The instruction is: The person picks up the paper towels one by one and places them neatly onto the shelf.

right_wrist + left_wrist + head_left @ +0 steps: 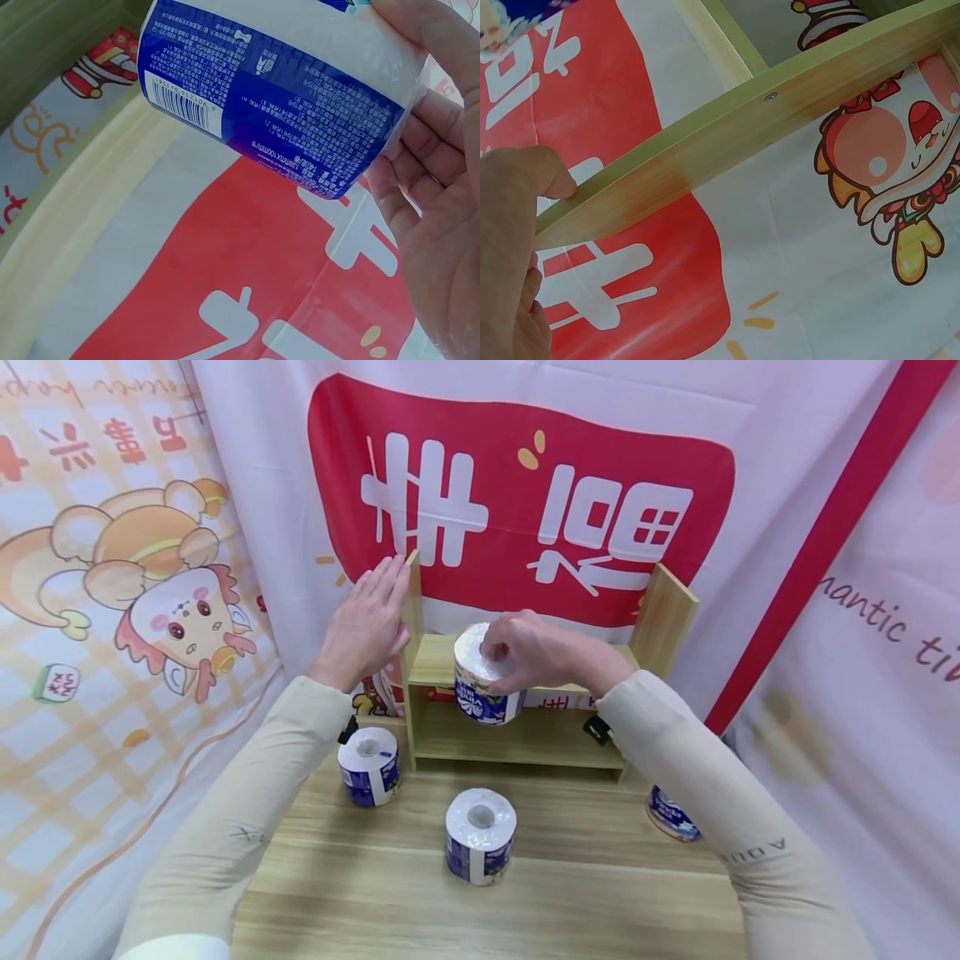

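My right hand (536,647) holds a wrapped toilet roll (487,697) above the middle board of a small wooden shelf (517,747). In the right wrist view, thumb and fingers pinch the end of this roll (277,97), whose blue wrapper shows a barcode. At the shelf's left side panel (412,643) is my left hand (367,622). The left wrist view shows its thumb over the edge of the panel (727,131) and the other fingers on the outer face.
One toilet roll (371,781) stands left of the shelf, another (480,852) in front on the wooden table (585,902). A third roll (671,814) is partly hidden by the right sleeve. Printed cloth (270,527) hangs behind and at both sides.
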Demonstrator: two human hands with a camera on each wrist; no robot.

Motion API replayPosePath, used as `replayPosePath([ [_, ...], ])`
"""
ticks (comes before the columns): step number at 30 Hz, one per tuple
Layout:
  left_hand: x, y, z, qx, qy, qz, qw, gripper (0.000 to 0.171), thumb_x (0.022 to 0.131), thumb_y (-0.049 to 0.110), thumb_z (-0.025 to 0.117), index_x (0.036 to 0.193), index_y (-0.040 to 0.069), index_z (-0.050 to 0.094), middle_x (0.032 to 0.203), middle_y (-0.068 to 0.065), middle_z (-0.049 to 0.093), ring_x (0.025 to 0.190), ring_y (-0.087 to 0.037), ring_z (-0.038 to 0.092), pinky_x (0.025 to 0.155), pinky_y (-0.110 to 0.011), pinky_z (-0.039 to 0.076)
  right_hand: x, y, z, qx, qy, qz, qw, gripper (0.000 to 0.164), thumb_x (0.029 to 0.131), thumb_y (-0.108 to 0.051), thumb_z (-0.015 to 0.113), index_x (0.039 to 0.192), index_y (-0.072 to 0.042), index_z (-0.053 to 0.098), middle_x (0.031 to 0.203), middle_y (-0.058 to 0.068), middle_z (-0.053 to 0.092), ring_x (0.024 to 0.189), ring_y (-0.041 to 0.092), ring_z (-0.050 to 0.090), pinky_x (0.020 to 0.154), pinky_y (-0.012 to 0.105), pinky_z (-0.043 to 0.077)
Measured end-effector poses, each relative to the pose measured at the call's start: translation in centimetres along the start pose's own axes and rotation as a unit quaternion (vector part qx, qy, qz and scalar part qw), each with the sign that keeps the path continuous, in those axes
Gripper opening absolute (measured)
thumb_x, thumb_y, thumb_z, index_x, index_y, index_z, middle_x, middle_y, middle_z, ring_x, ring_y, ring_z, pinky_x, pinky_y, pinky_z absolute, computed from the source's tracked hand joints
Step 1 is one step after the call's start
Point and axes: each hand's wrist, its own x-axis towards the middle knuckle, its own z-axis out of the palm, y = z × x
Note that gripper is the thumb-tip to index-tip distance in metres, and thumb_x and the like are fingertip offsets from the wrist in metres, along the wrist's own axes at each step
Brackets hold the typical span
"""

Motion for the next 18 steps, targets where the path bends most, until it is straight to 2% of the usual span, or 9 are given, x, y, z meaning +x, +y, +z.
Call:
replayPosePath([
  [8, 0.0, -0.1, 0.0, 0.001, 0.004, -0.004, 1.0000, 0.095, 0.094, 0.024, 0.073, 0.168, 0.003, 0.018, 0.176, -0.018, 0.024, 0.165, -0.036, 0.022, 0.133, -0.048, 0.025, 1.3, 0.0, -0.8, 0.001, 0.007, 0.008, 1.000, 0.037, 0.082, -0.034, 0.091, 0.110, -0.016, 0.075, 0.110, 0.000, 0.074, 0.101, 0.017, 0.064, 0.086, 0.029, 0.065],
  [18, 0.0, -0.1, 0.1, -0.009, 0.002, 0.001, 1.0000, 0.091, 0.097, 0.023, 0.070, 0.168, 0.002, 0.018, 0.176, -0.018, 0.022, 0.165, -0.036, 0.021, 0.134, -0.047, 0.024, 2.5, 0.6, -0.4, 0.011, 0.008, 0.027, 1.000, 0.041, 0.083, -0.033, 0.091, 0.115, -0.015, 0.075, 0.115, 0.003, 0.073, 0.106, 0.018, 0.063, 0.088, 0.032, 0.064],
])
